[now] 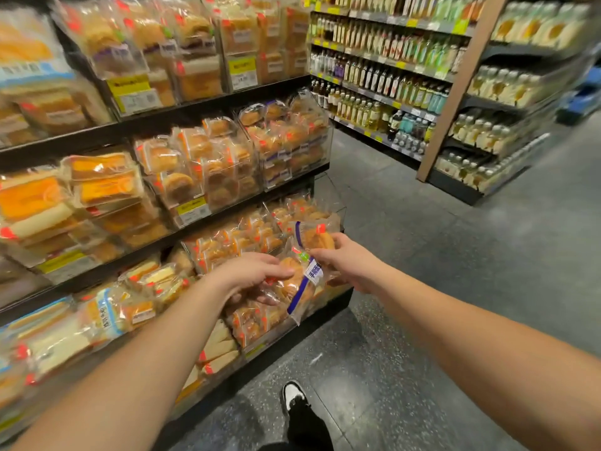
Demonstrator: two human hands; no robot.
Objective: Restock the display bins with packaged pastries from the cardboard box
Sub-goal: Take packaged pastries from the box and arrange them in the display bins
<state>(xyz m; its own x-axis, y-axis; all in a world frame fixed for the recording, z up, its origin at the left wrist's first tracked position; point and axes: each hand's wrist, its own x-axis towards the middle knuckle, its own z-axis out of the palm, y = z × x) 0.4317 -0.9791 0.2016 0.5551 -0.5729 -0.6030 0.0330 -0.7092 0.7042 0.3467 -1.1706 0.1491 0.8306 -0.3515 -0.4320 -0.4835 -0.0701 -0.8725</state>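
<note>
Placement step in hand: left hand (pixel 257 271) and right hand (pixel 344 258) both gripped one pastry pack (pixel 302 275) over the lower bin's (pixel 276 333) right end. Next: lower and release it.

1. Both forearms are bare up to the frame's lower edge; no sleeve, watch or bracelet shows on either.
2. The left hand (pixel 250 271) and right hand (pixel 344 258) wear no gloves or rings.
3. One leg wears black trousers (pixel 305 424), loose and creased at the hem.
4. The shoe (pixel 292 393) is black and white, apparently a laced sneaker, though blur hides detail.
</note>
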